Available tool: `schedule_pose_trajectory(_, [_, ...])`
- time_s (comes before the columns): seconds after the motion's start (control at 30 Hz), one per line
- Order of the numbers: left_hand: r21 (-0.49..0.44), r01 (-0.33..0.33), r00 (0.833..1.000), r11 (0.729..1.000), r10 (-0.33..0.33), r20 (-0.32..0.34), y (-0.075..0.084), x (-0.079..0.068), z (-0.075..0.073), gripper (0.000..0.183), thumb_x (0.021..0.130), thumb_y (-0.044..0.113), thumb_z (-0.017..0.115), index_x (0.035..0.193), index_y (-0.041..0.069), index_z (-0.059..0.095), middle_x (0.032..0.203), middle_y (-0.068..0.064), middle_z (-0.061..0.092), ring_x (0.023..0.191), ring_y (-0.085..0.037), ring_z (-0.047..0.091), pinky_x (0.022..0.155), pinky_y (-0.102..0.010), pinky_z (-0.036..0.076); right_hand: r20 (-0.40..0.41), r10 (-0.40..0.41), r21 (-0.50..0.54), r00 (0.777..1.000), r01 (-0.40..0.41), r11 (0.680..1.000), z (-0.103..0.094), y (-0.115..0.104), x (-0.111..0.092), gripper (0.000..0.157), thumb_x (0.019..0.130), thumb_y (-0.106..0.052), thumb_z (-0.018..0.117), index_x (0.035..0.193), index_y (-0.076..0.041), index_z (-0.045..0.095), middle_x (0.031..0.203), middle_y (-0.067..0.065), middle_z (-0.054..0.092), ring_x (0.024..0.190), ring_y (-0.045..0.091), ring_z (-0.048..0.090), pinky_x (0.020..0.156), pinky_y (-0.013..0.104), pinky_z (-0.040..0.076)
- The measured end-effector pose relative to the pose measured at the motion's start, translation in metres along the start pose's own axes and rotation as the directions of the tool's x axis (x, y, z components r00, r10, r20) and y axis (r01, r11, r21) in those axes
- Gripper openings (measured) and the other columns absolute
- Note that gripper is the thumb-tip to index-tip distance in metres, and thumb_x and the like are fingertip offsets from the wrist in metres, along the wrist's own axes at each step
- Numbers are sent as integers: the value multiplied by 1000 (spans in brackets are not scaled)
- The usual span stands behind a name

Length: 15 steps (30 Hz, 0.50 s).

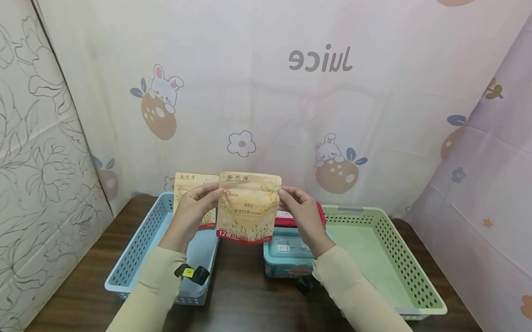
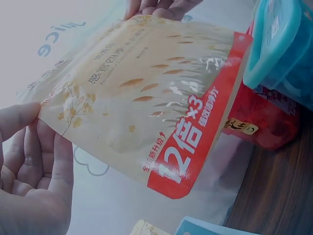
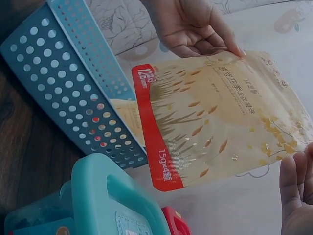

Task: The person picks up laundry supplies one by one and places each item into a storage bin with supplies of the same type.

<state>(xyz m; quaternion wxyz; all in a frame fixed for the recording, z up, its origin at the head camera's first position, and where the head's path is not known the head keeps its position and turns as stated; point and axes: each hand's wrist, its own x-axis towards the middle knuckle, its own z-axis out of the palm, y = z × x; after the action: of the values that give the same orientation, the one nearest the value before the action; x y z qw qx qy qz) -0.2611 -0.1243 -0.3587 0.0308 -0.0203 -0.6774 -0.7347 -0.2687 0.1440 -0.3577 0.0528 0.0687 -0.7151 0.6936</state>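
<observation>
A beige laundry-pod pouch [image 1: 249, 209] with a red band along its bottom is held upright, front facing the head camera. My left hand [image 1: 193, 212] pinches its left edge near the top between thumb and fingers. On the opposite edge, my right hand [image 1: 306, 216] pinches it the same way. In the left wrist view the pouch [image 2: 142, 93] looks smooth, with printed wheat and large lettering. A second, similar pouch [image 1: 188, 180] stands in the blue basket [image 1: 135, 249] behind my left hand, partly hidden by it.
A teal-lidded box [image 1: 285, 249] sits on the dark wooden table [image 1: 243, 302], with a red-lidded container [image 1: 286, 219] behind it. The green basket [image 1: 377, 248] stands to the right, and a printed curtain [image 1: 251, 87] hangs behind everything.
</observation>
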Motion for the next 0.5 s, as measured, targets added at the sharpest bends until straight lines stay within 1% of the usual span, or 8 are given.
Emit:
schedule_pose_trajectory(0.07, [11,8,1000,1000,-8,3,0,0,-1,51,91,36,75,132,7,64,127,-10,65,114,-22,63,108,-39,44,-2,8,-5,1000,-8,1000,1,0,1,43,95,-37,71,122,-4,66,106,12,64,95,23,64,91,34,55])
schedule_pose_trajectory(0.17, [-4,19,1000,1000,-19,5,0,-1,-3,51,92,34,75,133,6,62,128,-11,64,115,-23,63,108,-39,43,6,9,-4,1000,-9,1000,3,-1,0,41,96,-35,70,122,-4,66,106,13,65,95,24,64,91,34,55])
schedule_pose_trajectory(0.3, [-24,26,1000,999,-26,5,0,-1,-6,50,93,30,74,134,4,61,131,-11,62,116,-21,62,107,-35,44,13,9,-1,1000,-9,1000,5,-1,1,40,96,-35,70,121,-4,66,105,12,65,95,23,64,93,36,55])
schedule_pose_trajectory(0.5, [-33,36,999,999,-36,5,-3,-1,-14,51,94,30,72,136,4,59,132,-10,59,116,-20,62,104,-30,46,35,10,1,999,-10,1000,11,1,1,39,96,-33,70,120,-4,66,103,11,64,94,23,64,94,38,54])
